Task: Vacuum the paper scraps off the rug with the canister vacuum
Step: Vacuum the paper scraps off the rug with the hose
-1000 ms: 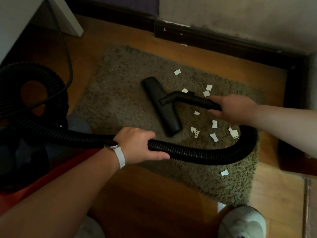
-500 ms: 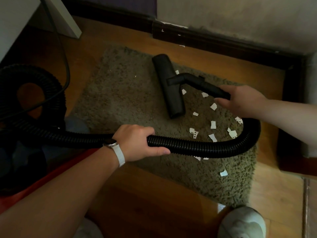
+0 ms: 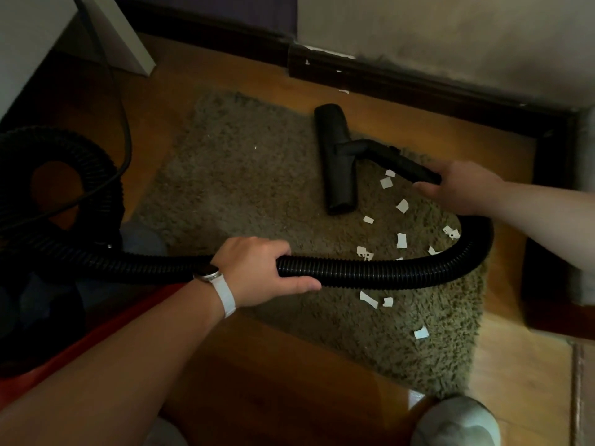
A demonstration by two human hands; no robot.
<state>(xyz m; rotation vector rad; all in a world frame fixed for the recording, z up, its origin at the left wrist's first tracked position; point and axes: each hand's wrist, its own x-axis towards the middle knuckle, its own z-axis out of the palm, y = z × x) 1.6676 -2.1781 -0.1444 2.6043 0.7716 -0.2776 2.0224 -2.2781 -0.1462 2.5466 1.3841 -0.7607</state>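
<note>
A shaggy olive rug (image 3: 251, 188) lies on the wooden floor. Several white paper scraps (image 3: 401, 240) are scattered over its right half. The black floor nozzle (image 3: 336, 159) rests on the rug near its far edge, just left of the scraps. My right hand (image 3: 463, 186) grips the black wand behind the nozzle. From there the ribbed black hose (image 3: 386, 272) curves round and runs left across the rug. My left hand (image 3: 257, 272), with a white watch on the wrist, grips the hose near the rug's near edge.
The hose coils into a loop (image 3: 58, 175) at the left, by the dark canister (image 3: 38, 304). A black cable (image 3: 125, 136) hangs by a white furniture panel (image 3: 119, 37). A dark baseboard (image 3: 418, 85) borders the far wall. My white shoe (image 3: 457, 423) stands at the bottom right.
My right hand has pushed the nozzle away and to the right, toward the rug's far edge. Some scraps near the far side are gone from view. My left hand kept its place on the hose.
</note>
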